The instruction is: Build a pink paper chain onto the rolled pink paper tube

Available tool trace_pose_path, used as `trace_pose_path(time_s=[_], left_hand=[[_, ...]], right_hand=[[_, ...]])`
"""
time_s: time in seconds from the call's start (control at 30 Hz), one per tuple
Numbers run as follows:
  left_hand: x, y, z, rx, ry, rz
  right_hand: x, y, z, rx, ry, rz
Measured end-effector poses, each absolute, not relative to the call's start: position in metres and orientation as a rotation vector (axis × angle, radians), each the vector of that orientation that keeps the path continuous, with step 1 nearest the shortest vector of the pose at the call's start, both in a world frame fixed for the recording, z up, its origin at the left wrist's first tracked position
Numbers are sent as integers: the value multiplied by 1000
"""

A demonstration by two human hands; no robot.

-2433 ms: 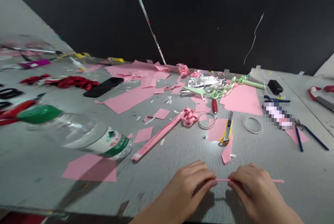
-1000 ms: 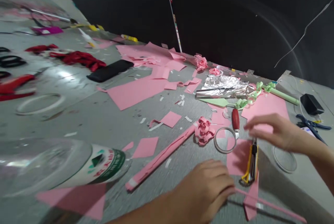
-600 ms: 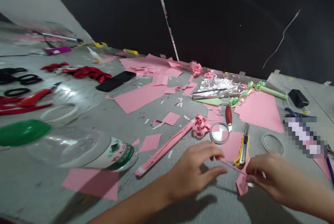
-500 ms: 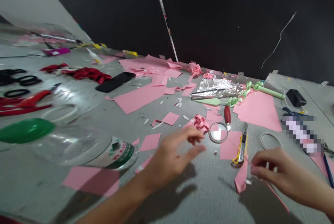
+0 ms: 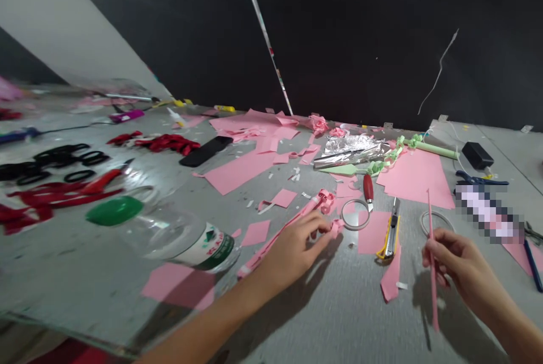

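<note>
Thin pink stick (image 5: 431,290) moved from both hands to right hand (image 5: 453,256) only, now near vertical; left hand (image 5: 299,245) shifted over to curled pink flower (image 5: 326,200).
Grey table (image 5: 348,307) carries it all; clear bottle (image 5: 173,236) with green cap lies on its side, left of the hands. Rolled pink stem (image 5: 261,252) runs diagonally behind left hand, flower at its far end. Left: fingers bent, tips at flower's curls, can't tell if gripping. Right: thumb and fingers pinch thin stick near mid-length, above table. Between hands: yellow cutter (image 5: 390,234), then red-handled knife (image 5: 367,187) farther back, grey ring (image 5: 341,214) just beside flower.
</note>
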State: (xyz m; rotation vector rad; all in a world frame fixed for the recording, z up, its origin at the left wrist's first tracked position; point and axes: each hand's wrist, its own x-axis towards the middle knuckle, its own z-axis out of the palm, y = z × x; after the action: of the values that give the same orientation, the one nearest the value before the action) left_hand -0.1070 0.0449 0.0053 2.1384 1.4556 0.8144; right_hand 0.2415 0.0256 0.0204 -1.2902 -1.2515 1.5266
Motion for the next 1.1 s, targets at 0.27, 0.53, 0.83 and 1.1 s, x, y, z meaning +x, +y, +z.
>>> trace_pose_path(time_s=[0.27,0.53,0.83,1.1], left_hand=[[-77,17,13,1581,1292,912],[-52,3,8,1265,1216,995],[-38,-10,-4,830,1039,1012],[-48,-8,-1,840,981,916]], right_hand=[[237,24,19,-1164,-1119,1568],[247,15,23,-1204,-1398,1417],[246,17,17,-1436,-2035,986],[242,24,12,-1177,-2391,300]])
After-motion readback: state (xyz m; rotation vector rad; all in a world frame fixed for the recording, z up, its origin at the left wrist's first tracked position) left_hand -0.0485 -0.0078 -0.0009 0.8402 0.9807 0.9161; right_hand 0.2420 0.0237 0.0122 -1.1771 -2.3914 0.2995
